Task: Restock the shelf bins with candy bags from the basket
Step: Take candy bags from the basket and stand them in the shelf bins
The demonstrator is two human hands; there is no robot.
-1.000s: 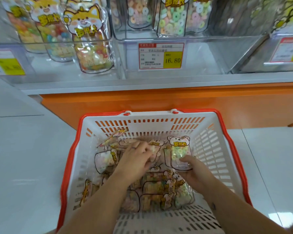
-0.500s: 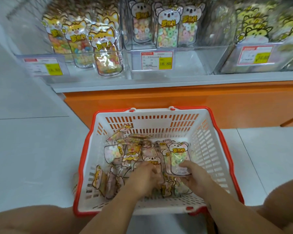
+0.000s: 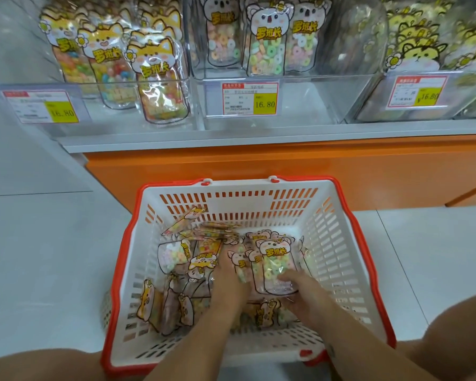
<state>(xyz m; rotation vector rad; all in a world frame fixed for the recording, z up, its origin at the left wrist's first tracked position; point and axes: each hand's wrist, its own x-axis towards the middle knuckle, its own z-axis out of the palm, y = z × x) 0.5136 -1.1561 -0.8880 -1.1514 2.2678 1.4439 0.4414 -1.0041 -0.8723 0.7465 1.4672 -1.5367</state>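
This is looking like a shop aisle: clear shelf bins are holding packaged candy bags, price tags reading 16.80 are hanging on their fronts, and a red-rimmed shopping basket is sitting on the floor.

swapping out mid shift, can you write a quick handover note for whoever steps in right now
Right hand: grips a koala bag by its lower end, inside the basket.
Left hand: down among the other bags beside it; grip unclear.
Middle bin: a few koala bags at the back, front part bare.
Done: nothing from this grab is out of the basket yet.
Left: put the koala bag in the middle bin, then shelve the rest.
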